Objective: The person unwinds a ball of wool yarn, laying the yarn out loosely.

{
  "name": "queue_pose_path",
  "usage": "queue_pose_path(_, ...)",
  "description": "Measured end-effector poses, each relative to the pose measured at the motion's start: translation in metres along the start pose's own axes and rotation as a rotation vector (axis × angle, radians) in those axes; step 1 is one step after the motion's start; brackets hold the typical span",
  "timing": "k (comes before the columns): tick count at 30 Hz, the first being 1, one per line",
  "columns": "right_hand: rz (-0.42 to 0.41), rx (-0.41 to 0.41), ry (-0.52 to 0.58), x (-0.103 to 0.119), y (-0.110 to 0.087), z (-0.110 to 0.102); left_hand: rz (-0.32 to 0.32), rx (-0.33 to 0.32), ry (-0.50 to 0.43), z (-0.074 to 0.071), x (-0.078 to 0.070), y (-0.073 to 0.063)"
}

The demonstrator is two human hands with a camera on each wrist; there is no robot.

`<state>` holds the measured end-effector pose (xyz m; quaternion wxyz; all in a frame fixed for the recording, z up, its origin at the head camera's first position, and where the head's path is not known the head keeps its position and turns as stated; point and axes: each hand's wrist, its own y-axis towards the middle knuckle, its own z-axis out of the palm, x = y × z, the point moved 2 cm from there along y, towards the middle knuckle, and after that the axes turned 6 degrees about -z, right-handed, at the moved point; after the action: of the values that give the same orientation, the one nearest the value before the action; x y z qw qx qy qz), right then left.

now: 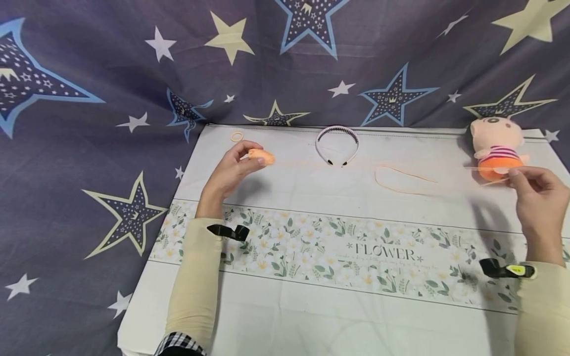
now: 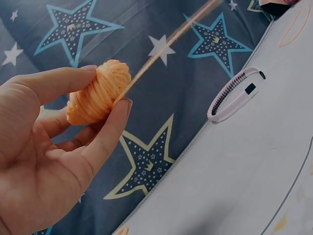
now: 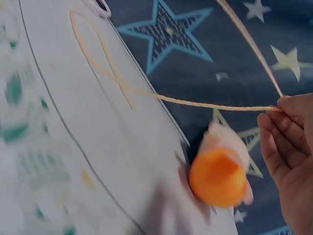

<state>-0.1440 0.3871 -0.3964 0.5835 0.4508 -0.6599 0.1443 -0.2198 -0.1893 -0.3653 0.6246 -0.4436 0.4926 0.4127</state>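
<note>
The step in hand looks like the paying out of yarn: a small, tapered ball of orange yarn (image 2: 100,93) is pinched between the thumb and fingers of the left hand (image 1: 230,170), above the table's rear left part. The thin orange yarn strand (image 3: 210,105) is gripped between the right hand's (image 1: 541,195) thumb and fingertips, well apart from the left. Its free tail forms a loop between the 2 hands; contact with the table cannot be told. For the next move, an even pull and a light pinch seem called for.

Behind, room is limited by the dark star-patterned curtain (image 1: 294,79) at the white table's (image 1: 378,321) rear edge. The pink toothed plastic headband (image 1: 317,143) and the peach-and-orange plush toy (image 1: 498,151) could snag slack; the front is open.
</note>
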Motion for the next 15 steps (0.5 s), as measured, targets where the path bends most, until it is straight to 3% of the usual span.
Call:
queue_pose_path(4, 0.0, -0.038, -0.002, -0.033, 0.011, -0.019, 0.005, -0.005, -0.016, -0.004, -0.002, -0.002)
queue_pose_path(6, -0.038, -0.044, -0.012, -0.062, 0.02, -0.031, 0.009, -0.012, -0.014, -0.006, -0.004, -0.002)
queue_pose_path(12, -0.149, -0.016, -0.201, -0.153, 0.045, -0.07, 0.039, -0.012, -0.022, -0.013, -0.009, -0.005)
queue_pose_path(14, -0.149, 0.015, -0.165, -0.17, 0.047, -0.079, 0.044, -0.012, -0.027, -0.015, -0.011, -0.005)
queue_pose_path(15, -0.206, 0.054, -0.068, -0.181, 0.049, -0.084, 0.045, -0.012, -0.029, -0.016, -0.012, -0.006)
